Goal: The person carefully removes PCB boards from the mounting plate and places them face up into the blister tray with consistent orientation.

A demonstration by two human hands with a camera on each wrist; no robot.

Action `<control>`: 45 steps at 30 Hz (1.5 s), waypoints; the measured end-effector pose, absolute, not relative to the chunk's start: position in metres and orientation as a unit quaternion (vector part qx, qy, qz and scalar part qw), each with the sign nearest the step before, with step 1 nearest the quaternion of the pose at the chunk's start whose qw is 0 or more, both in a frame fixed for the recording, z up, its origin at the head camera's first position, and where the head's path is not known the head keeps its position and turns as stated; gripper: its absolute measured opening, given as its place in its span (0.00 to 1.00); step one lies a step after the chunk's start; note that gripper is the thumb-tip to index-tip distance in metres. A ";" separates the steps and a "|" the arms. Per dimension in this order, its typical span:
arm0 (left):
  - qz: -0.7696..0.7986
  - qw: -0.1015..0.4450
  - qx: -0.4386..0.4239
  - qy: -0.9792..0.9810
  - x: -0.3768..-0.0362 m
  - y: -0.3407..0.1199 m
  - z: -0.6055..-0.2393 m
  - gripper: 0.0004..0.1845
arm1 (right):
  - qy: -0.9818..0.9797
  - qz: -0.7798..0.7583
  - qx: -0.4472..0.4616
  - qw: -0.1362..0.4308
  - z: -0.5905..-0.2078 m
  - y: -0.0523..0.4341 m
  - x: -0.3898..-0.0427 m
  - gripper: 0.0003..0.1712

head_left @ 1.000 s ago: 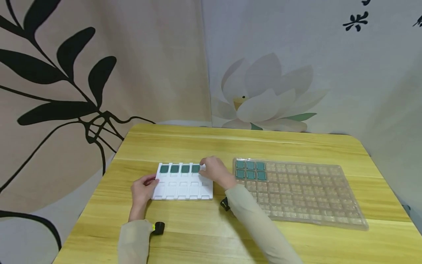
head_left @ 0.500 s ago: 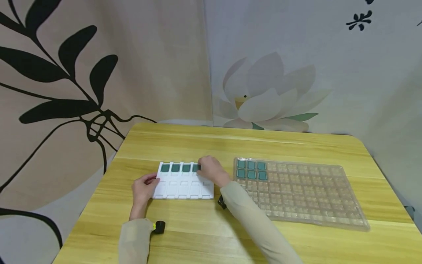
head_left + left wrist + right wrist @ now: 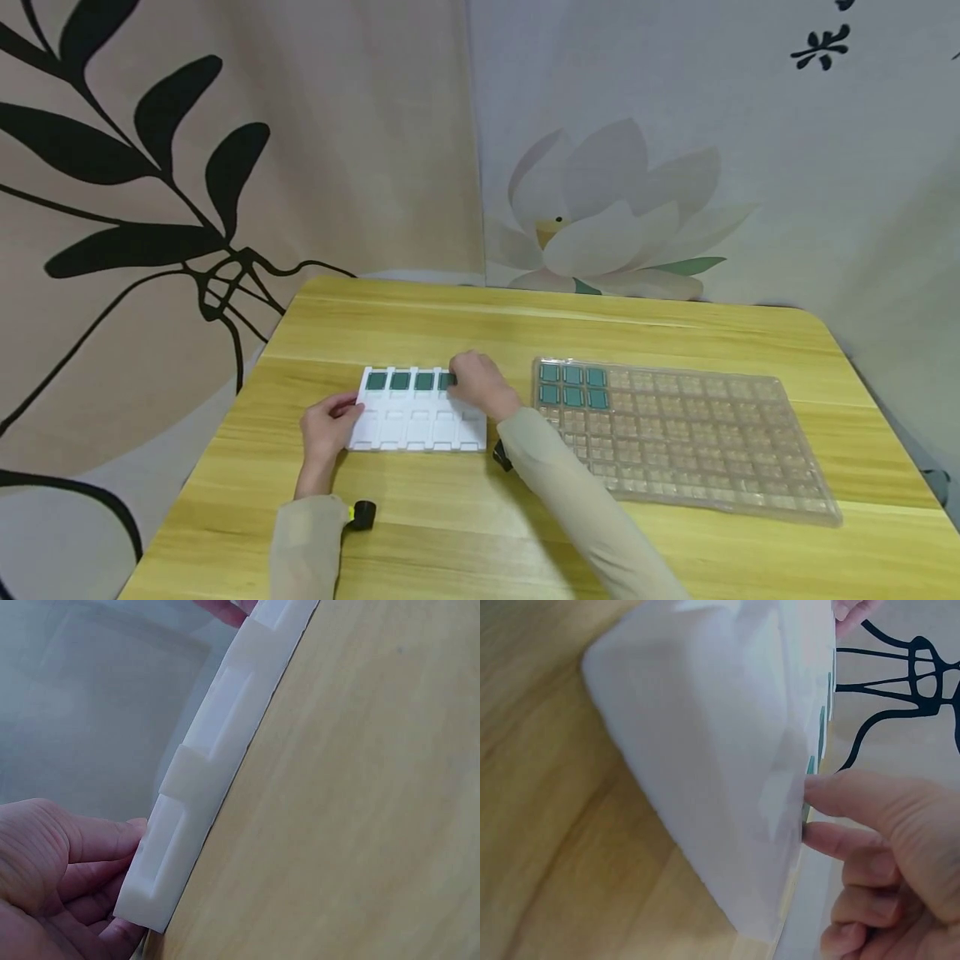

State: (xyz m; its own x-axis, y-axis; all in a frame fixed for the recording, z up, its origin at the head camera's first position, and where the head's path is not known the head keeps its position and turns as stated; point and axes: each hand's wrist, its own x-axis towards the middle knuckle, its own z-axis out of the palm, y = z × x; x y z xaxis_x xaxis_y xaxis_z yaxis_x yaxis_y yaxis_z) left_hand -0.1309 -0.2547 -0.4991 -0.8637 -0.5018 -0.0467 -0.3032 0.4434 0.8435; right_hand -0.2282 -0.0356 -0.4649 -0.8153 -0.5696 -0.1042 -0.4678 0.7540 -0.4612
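**Both hands at the white tray**

A white tray [image 3: 417, 410] lies flat on the yellow wooden tabletop [image 3: 480, 325], and everything else is placed from it. Its far row carries four dark green square chips [image 3: 401, 381]; the nearer compartments are bare white.

The left hand [image 3: 327, 427] sits at the tray's left edge. The left wrist view shows its fingertips [image 3: 105, 840] pressed against the tray's notched side wall, the fingers bent around the corner there, gripping it.

The right hand [image 3: 482, 387] rests over the tray's far right corner, covering the end of the green row. In the right wrist view its thumb and forefinger [image 3: 855, 802] meet at the edge of a green chip [image 3: 807, 810] at the tray's rim, pinching it.

To the right of the white tray, just beside it, lies a larger clear plastic tray [image 3: 750, 467] with many small pockets. Six green chips [image 3: 572, 385] fill the far corner of it nearest the white tray.
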 end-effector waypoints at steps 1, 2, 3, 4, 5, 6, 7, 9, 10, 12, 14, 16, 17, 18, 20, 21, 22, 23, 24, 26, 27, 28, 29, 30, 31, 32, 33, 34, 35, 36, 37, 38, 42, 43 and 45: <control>-0.470 0.105 0.239 -0.843 -0.131 -0.254 -0.499 0.14 | 0.929 -0.209 -0.281 0.119 -0.465 -0.036 -0.228 0.04; -0.469 0.106 0.239 -0.844 -0.131 -0.254 -0.499 0.14 | 0.929 -0.208 -0.281 0.120 -0.465 -0.036 -0.228 0.04; -0.468 0.106 0.239 -0.844 -0.131 -0.254 -0.499 0.13 | 0.929 -0.205 -0.282 0.120 -0.465 -0.036 -0.228 0.04; -0.468 0.107 0.238 -0.844 -0.130 -0.253 -0.499 0.13 | 0.929 -0.206 -0.282 0.121 -0.465 -0.035 -0.228 0.04; -0.468 0.107 0.237 -0.845 -0.130 -0.253 -0.499 0.13 | 0.929 -0.207 -0.279 0.123 -0.464 -0.035 -0.228 0.04; -0.468 0.109 0.237 -0.845 -0.130 -0.253 -0.499 0.13 | 0.929 -0.210 -0.276 0.125 -0.464 -0.034 -0.227 0.04; -0.468 0.110 0.236 -0.845 -0.130 -0.253 -0.500 0.13 | 0.930 -0.209 -0.275 0.125 -0.463 -0.034 -0.227 0.04; -0.470 0.108 0.236 -0.844 -0.130 -0.252 -0.500 0.13 | 0.930 -0.211 -0.273 0.124 -0.462 -0.032 -0.226 0.04; -0.471 0.106 0.237 -0.843 -0.130 -0.252 -0.500 0.14 | 0.930 -0.214 -0.272 0.125 -0.461 -0.031 -0.226 0.05; -0.473 0.103 0.238 -0.842 -0.131 -0.252 -0.501 0.14 | 0.929 -0.217 -0.272 0.123 -0.459 -0.028 -0.224 0.05; -0.475 0.100 0.240 -0.841 -0.130 -0.251 -0.501 0.14 | 0.928 -0.221 -0.274 0.120 -0.458 -0.026 -0.223 0.06; -0.476 0.097 0.241 -0.840 -0.130 -0.251 -0.500 0.14 | 0.927 -0.227 -0.274 0.117 -0.456 -0.022 -0.220 0.09; -0.477 0.096 0.241 -0.840 -0.130 -0.251 -0.500 0.15 | 0.927 -0.231 -0.272 0.114 -0.455 -0.020 -0.219 0.10; -0.477 0.095 0.241 -0.840 -0.130 -0.251 -0.500 0.15 | 0.926 -0.235 -0.272 0.111 -0.454 -0.018 -0.217 0.12; -0.476 0.093 0.243 -0.840 -0.131 -0.251 -0.500 0.15 | 0.925 -0.244 -0.273 0.102 -0.451 -0.014 -0.214 0.14; -0.476 0.092 0.244 -0.840 -0.131 -0.252 -0.500 0.15 | 0.924 -0.248 -0.274 0.099 -0.450 -0.011 -0.212 0.15; -0.475 0.092 0.244 -0.840 -0.131 -0.252 -0.500 0.15 | 0.923 -0.253 -0.273 0.096 -0.448 -0.009 -0.210 0.15; -0.475 0.092 0.244 -0.841 -0.131 -0.252 -0.500 0.15 | 0.922 -0.258 -0.273 0.095 -0.446 -0.006 -0.208 0.16; -0.475 0.091 0.245 -0.840 -0.131 -0.252 -0.500 0.15 | 0.921 -0.262 -0.274 0.094 -0.444 -0.004 -0.206 0.16; -0.475 0.089 0.246 -0.840 -0.131 -0.252 -0.501 0.15 | 0.919 -0.267 -0.273 0.093 -0.440 0.001 -0.202 0.16; -0.476 0.088 0.246 -0.840 -0.131 -0.252 -0.501 0.15 | 0.919 -0.269 -0.273 0.092 -0.438 0.003 -0.201 0.16; -0.476 0.087 0.247 -0.840 -0.131 -0.252 -0.501 0.15 | 0.919 -0.270 -0.272 0.091 -0.437 0.006 -0.200 0.16; -0.476 0.086 0.247 -0.840 -0.131 -0.252 -0.501 0.15 | 0.920 -0.268 -0.272 0.091 -0.436 0.008 -0.199 0.16; -0.476 0.086 0.247 -0.839 -0.131 -0.253 -0.501 0.15 | 0.921 -0.266 -0.273 0.085 -0.435 0.010 -0.198 0.16; -0.476 0.087 0.247 -0.839 -0.131 -0.253 -0.501 0.15 | 0.921 -0.265 -0.273 0.085 -0.435 0.012 -0.197 0.16; -0.476 0.088 0.246 -0.840 -0.130 -0.253 -0.501 0.15 | 0.922 -0.263 -0.273 0.082 -0.434 0.015 -0.195 0.16; -0.476 0.089 0.246 -0.840 -0.130 -0.253 -0.501 0.15 | 0.921 -0.264 -0.273 0.081 -0.433 0.018 -0.195 0.15; -0.476 0.091 0.244 -0.840 -0.130 -0.253 -0.502 0.15 | 0.921 -0.265 -0.274 0.079 -0.433 0.021 -0.194 0.16; -0.477 0.092 0.242 -0.840 -0.130 -0.254 -0.502 0.15 | 0.921 -0.266 -0.272 0.076 -0.433 0.024 -0.193 0.15; -0.477 0.095 0.241 -0.840 -0.130 -0.254 -0.503 0.15 | 0.920 -0.273 -0.271 0.073 -0.433 0.028 -0.193 0.15; -0.476 0.098 0.239 -0.841 -0.130 -0.254 -0.504 0.15 | 0.920 -0.278 -0.268 0.075 -0.432 0.033 -0.193 0.15; -0.476 0.099 0.237 -0.841 -0.130 -0.254 -0.504 0.15 | 0.920 -0.280 -0.264 0.074 -0.432 0.037 -0.192 0.15; -0.475 0.100 0.235 -0.842 -0.131 -0.254 -0.504 0.15 | 0.924 -0.282 -0.244 0.079 -0.429 0.056 -0.192 0.15; -0.474 0.099 0.236 -0.842 -0.131 -0.255 -0.504 0.15 | 0.927 -0.276 -0.241 0.076 -0.429 0.060 -0.192 0.16; -0.472 0.098 0.237 -0.843 -0.132 -0.255 -0.503 0.15 | 0.931 -0.269 -0.236 0.068 -0.428 0.067 -0.191 0.15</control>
